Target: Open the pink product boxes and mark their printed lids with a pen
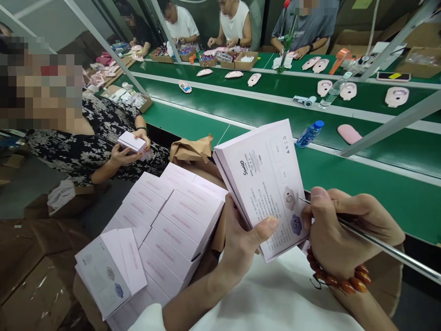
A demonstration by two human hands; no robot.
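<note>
A pale pink box [262, 184] with printed text and two small product pictures is gripped by my left hand [246, 239], the thumb lying across its printed face. My right hand [344, 225], with an amber bead bracelet at the wrist, is closed around a long thin metal tool [389, 248]. The tool's tip meets or nearly meets the box face beside the upper product picture. Left of my hands, many similar boxes [179, 220] stand in rows in a carton, and two more boxes [106, 271] lie tilted on top of them.
At the left, a person [113, 124] in a floral top holds a small box. A green conveyor table [241, 105] carries pink shells, a blue bottle [310, 134] and a clear bottle [336, 90]. Several people work behind it. Slanted metal posts [396, 122] cross the view.
</note>
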